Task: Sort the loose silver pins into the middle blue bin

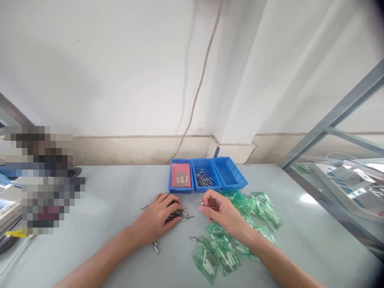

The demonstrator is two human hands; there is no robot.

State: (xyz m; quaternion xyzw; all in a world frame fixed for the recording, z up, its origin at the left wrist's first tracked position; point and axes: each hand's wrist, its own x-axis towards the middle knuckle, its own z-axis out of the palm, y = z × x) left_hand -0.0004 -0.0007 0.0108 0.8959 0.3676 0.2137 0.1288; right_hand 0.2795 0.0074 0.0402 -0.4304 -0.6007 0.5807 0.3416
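Observation:
My left hand (159,218) lies palm down on a small heap of thin metal pins (180,214) on the grey table, its fingers curled over them. My right hand (217,212) hovers just to the right with fingers pinched on one small metal pin (201,202). Under and around my right wrist lie several green transparent bags (222,252) holding more pins. A few loose pins (155,247) are scattered near my left wrist.
Three blue bins stand in a row at the back: the left one (180,176) holds a pink sheet and small parts, the middle one (205,178) holds pins, the right one (229,174) looks bare. A metal-framed glass shelf (339,176) stands at right. A cable (198,92) runs down the wall.

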